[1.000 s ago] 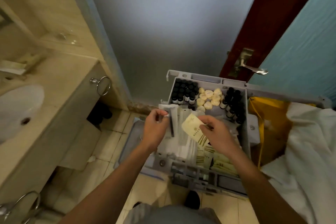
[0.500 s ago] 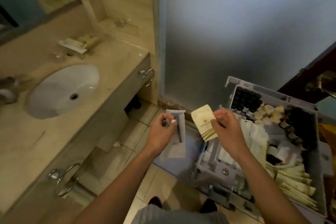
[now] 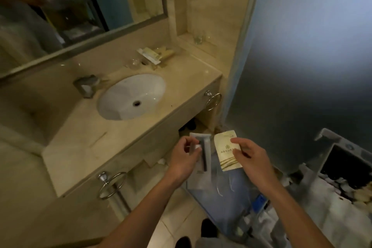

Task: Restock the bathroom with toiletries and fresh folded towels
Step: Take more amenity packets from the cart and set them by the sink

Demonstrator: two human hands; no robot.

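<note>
Your left hand (image 3: pixel 184 159) pinches grey sachet (image 3: pixel 202 152); right hand (image 3: pixel 250 156) pinches cream packet (image 3: pixel 226 153). Risk: thin fingertip grips, packets slip to floor before reaching counter (image 3: pixel 124 137).

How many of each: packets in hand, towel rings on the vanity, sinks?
Packets: 2, grey packet in left hand, cream packet in right hand
Towel rings: 2, near ring, far ring
Sink: 1
Total: 5
</note>
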